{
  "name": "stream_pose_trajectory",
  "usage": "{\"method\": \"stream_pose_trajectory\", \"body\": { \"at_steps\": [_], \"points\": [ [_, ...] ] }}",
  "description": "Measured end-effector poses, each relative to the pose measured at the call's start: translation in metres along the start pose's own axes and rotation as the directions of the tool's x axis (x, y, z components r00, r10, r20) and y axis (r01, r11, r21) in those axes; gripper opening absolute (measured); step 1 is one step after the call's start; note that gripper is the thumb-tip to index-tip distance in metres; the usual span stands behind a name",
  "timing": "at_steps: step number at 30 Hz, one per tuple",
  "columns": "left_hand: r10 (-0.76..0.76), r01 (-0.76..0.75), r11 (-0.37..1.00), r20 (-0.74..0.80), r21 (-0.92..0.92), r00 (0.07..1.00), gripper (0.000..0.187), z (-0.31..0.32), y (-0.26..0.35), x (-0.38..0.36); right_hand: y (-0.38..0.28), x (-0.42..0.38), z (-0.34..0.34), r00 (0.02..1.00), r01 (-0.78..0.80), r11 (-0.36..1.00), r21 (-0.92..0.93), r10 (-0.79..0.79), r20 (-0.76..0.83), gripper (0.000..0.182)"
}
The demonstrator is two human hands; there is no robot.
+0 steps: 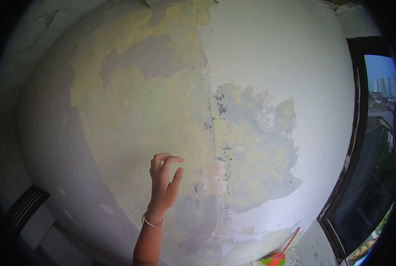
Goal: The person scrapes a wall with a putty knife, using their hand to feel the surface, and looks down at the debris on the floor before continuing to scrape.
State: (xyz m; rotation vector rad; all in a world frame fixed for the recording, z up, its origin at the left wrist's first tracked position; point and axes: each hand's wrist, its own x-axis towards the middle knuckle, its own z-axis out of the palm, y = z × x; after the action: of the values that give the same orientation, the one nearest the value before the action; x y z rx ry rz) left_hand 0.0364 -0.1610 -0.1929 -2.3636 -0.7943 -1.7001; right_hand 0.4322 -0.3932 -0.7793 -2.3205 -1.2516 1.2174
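Observation:
My left hand [165, 179] is raised in front of a patchy wall [131, 115], with a braided bracelet [153, 221] round the wrist. The fingers are bent towards the right and the thumb stands apart from them, with nothing between. Whether the fingertips touch the wall cannot be told. Yellowish and grey areas show where paint is worn off, and a rough vertical crack [211, 111] runs to the right of the hand. My right hand is out of view.
A broom [275, 258] with orange and green bristles leans in the lower right corner. A dark-framed window [359, 88] at the right shows buildings outside. At the lower left is a dark slatted object [28, 205].

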Motion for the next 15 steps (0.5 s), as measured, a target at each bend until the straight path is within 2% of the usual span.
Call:
{"method": "stream_pose_trajectory", "body": {
  "at_steps": [4, 7, 10, 13, 15],
  "points": [
    [0.026, -0.030, 0.995, 0.046, 0.090, 0.999, 0.021, -0.008, -0.004, 0.001, -0.005, 0.000, 0.007, 1.000, 0.002, 1.000, -0.009, -0.002, 0.012, 0.069],
    [0.033, -0.036, 0.995, 0.033, 0.089, 0.999, 0.022, -0.021, 0.002, 0.000, -0.004, -0.002, 0.013, 1.000, -0.003, 1.000, -0.006, 0.003, 0.022, 0.071],
    [0.064, -0.069, 0.995, -0.063, -0.067, 0.996, 0.027, -0.032, 0.011, -0.005, 0.004, -0.009, 0.022, 0.999, -0.017, 1.000, 0.002, 0.017, 0.037, 0.074],
    [0.018, -0.062, 0.964, -0.170, -0.259, 0.985, 0.033, -0.042, 0.029, -0.020, 0.020, -0.016, 0.038, 0.997, -0.039, 0.999, 0.020, 0.038, 0.061, 0.076],
    [0.015, -0.146, 0.849, -0.253, -0.507, 0.967, 0.041, -0.046, 0.044, -0.030, 0.051, -0.019, 0.061, 0.995, -0.049, 0.998, 0.033, 0.046, 0.086, 0.078]
  ]
}}
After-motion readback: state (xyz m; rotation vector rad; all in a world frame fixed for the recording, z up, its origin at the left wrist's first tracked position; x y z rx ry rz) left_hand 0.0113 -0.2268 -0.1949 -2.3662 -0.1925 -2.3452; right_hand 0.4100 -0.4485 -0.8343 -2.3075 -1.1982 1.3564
